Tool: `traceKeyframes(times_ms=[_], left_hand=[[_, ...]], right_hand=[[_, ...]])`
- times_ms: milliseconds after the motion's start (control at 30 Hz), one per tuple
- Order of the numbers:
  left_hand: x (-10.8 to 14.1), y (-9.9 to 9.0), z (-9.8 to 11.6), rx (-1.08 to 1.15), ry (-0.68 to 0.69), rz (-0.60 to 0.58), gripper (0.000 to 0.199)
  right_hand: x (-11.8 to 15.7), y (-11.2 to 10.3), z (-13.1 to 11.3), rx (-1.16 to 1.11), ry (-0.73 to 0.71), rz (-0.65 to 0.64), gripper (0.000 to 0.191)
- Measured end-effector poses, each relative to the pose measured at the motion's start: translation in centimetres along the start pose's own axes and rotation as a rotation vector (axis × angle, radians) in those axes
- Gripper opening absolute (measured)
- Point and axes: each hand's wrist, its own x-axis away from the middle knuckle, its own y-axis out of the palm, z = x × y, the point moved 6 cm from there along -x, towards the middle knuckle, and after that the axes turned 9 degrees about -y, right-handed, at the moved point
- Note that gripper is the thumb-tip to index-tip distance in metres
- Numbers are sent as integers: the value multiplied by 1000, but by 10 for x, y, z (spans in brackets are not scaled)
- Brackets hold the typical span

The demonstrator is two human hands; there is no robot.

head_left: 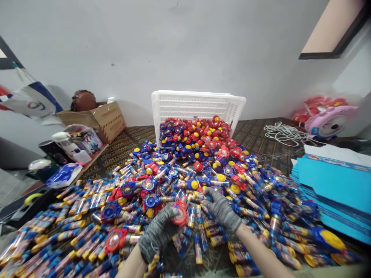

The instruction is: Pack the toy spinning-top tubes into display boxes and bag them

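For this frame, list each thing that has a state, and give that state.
White slatted plastic crate: tipped on its side, toys spilling out.
Red round plastic toy: held by the gloved left hand.
Gloved right hand: resting on the toy pile, apparently holding nothing.
Brown cardboard box: open.
White cord: loosely coiled.

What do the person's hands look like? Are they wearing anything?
Both hands wear grey knitted gloves with a speckled, woolly look. The left hand and the right hand are each covered up to the wrist, where the gloves end in a stretchy cuff. Past the cuffs the forearms are bare, with no sleeves, watch or markings showing.
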Motion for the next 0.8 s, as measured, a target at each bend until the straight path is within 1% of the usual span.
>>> traceKeyframes(times_ms=[67,100,167,233,267,333,467,533,600,667,700,733,767,800], left_hand=[[7,-2,6,-74,112,13,42],[9,-2,10,-111,181,10,43],[11,-5,16,-176,314,24,43],[10,-9,18,-194,366,76,45],[10,-11,16,-195,366,100,46],[13,-9,12,-207,359,119,40],[29,6,5,-280,366,80,22],[34,11,1,-320,358,56,21],[35,12,-5,-337,305,12,23],[34,8,-10,-325,278,-7,27],[34,4,-10,-327,291,10,28],[35,1,-9,-342,319,32,29],[38,0,-7,-365,353,56,29],[41,-1,-4,-397,383,73,28]], right_hand=[[15,-9,-9,-268,-48,52,32],[21,-11,-15,-357,-86,55,33],[34,-11,-28,-376,-166,18,32],[44,-11,-40,-264,-227,8,32],[48,-11,-45,-193,-258,24,33],[54,-12,-56,-52,-349,80,33],[68,-13,-81,192,-608,137,29],[76,-14,-92,299,-713,155,28],[84,-16,-100,366,-779,187,27],[88,-18,-105,355,-768,188,29],[87,-18,-105,304,-723,163,31],[85,-19,-105,213,-641,128,33],[81,-19,-102,82,-521,71,35],[78,-16,-98,-83,-372,-14,38]])
